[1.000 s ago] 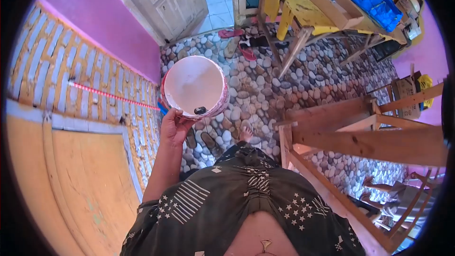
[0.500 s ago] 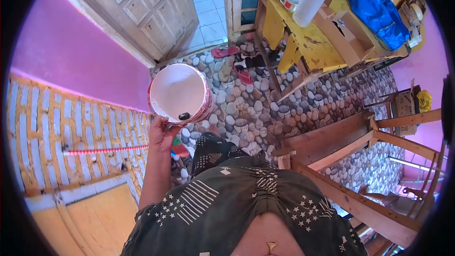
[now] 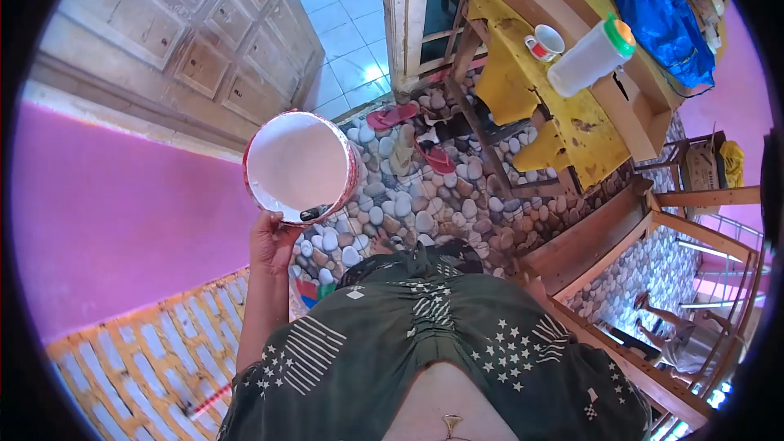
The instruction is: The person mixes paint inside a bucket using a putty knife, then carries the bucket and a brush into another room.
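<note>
My left hand (image 3: pixel 273 243) grips the near rim of a round bucket (image 3: pixel 300 165), white inside with a red and white patterned outside. The bucket is tilted so that its inside faces me. A small black object (image 3: pixel 314 212) lies inside, close to the held rim. My fingers are closed, with the thumb at the rim. My right hand does not show in the view.
An open panelled door (image 3: pixel 220 41) stands ahead. Pink sandals (image 3: pixel 392 116) lie on the pebble-patterned floor. At the right are a yellow-covered table (image 3: pixel 584 135) with a cup (image 3: pixel 545 42) and bottle (image 3: pixel 592 55), a wooden frame (image 3: pixel 588 265), and another person (image 3: pixel 686 343).
The view has swung toward the doorway and table. My left hand still holds the bucket, now nearer the door, and the black object has shifted slightly along its inside.
</note>
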Motion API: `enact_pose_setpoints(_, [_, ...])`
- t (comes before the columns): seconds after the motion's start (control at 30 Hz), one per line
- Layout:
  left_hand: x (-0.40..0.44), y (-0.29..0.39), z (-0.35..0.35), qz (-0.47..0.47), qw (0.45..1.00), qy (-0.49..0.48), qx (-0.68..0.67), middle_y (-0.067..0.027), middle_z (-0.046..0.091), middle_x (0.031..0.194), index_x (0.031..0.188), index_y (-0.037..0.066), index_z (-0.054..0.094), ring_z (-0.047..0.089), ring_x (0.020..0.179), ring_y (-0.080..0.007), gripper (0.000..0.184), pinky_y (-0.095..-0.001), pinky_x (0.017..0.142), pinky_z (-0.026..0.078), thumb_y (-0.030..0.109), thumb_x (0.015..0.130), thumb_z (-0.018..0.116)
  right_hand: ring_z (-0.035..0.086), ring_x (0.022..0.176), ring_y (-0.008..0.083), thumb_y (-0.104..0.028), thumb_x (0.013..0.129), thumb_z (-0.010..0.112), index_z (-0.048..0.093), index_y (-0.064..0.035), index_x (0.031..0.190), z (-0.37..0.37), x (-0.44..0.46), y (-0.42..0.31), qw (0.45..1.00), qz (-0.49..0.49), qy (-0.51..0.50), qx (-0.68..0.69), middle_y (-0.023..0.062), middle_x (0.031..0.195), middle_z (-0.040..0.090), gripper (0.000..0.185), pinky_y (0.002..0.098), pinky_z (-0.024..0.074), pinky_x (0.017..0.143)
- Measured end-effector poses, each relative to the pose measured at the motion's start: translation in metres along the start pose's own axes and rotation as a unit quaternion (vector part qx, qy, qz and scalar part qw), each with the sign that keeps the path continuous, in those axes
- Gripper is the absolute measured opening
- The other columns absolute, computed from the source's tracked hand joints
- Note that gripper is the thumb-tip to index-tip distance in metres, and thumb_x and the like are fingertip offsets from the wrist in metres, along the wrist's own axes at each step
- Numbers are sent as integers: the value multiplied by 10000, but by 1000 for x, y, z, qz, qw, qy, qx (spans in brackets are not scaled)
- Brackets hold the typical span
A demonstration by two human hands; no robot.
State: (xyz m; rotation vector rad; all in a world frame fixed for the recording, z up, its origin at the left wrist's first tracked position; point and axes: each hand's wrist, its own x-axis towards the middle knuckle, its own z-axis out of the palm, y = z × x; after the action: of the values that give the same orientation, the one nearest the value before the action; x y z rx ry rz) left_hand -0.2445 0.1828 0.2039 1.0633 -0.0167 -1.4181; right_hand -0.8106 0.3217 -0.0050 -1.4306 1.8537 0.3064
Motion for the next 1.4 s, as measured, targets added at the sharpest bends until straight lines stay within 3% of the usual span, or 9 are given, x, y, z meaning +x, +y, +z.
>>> enact_pose_setpoints(0.03, [11, 8, 5, 11, 1000, 7, -7, -155, 556, 1011, 1083, -44, 462, 558, 933, -295, 416, -479, 794, 502, 24, 676, 515, 558, 873, 413, -257, 791, 473, 556, 20, 948, -21, 13, -44, 996, -65, 27, -48, 281, 837, 579, 330, 467, 439, 747])
enact_pose_setpoints(0.1, [41, 18, -2, 14, 1000, 16, -12, -159, 561, 1000, 1053, -41, 478, 559, 924, -294, 390, -477, 794, 503, 27, 672, 519, 576, 762, 390, -280, 789, 526, 588, -6, 783, -46, 44, -98, 992, 2, 103, 67, 239, 723, 566, 281, 432, 450, 642])
enact_pose_setpoints(0.33, [101, 54, 28, 39, 999, 21, -20, -155, 563, 976, 1006, -31, 500, 569, 883, -283, 330, -482, 765, 516, 35, 683, 507, 549, 787, 421, -252, 808, 520, 559, -7, 793, -150, 131, -273, 985, -117, 110, 68, 239, 771, 574, 248, 459, 440, 677])
enact_pose_setpoints(0.47, [132, 71, 27, 34, 999, 33, -21, -159, 564, 966, 1007, -32, 492, 584, 846, -290, 330, -487, 724, 530, 35, 684, 501, 536, 666, 347, -211, 808, 567, 547, -21, 891, -208, 172, -358, 927, -227, 214, 209, 184, 730, 557, 208, 380, 434, 629])
enact_pose_setpoints(0.6, [152, 78, 40, 62, 994, 89, -23, -128, 566, 899, 814, 5, 524, 585, 842, -286, 131, -485, 701, 533, 46, 690, 513, 525, 627, 235, -161, 818, 583, 534, -34, 968, -276, 193, -451, 857, -305, 345, 232, 123, 713, 537, 202, 343, 436, 601])
enact_pose_setpoints(0.87, [224, 122, 39, 13, 997, 81, 2, -113, 565, 848, 848, 10, 532, 570, 802, -264, 165, -495, 738, 507, 67, 693, 543, 433, 564, 127, -263, 691, 746, 252, 110, 1267, -394, 215, -591, 750, -310, 514, 277, 54, 627, 436, 846, 261, 415, 563])
enact_pose_setpoints(1.0, [274, 156, 40, -18, 996, 79, 27, -122, 568, 853, 927, -1, 531, 573, 794, -243, 247, -463, 746, 513, 73, 692, 551, 482, 568, 145, -378, 633, 777, 175, 153, 1286, -426, 220, -633, 773, -236, 535, 245, 75, 630, 488, 1035, 261, 447, 580])
enact_pose_setpoints(1.13, [321, 195, 50, -50, 993, 52, 92, -99, 549, 827, 941, 18, 522, 549, 764, -216, 266, -426, 732, 518, 77, 683, 536, 506, 730, 100, -203, 660, 780, 267, 93, 1280, -429, 257, -653, 679, -318, 565, 344, 60, 860, 563, 857, 216, 443, 689])
enact_pose_setpoints(1.4, [396, 254, 71, -90, 979, -14, 183, -80, 503, 920, 1094, 54, 447, 492, 799, -189, 436, -408, 743, 503, 82, 668, 532, 537, 871, 92, -41, 713, 721, 408, 23, 1216, -428, 249, -669, 685, -286, 565, 360, 55, 991, 596, 596, 211, 425, 787])
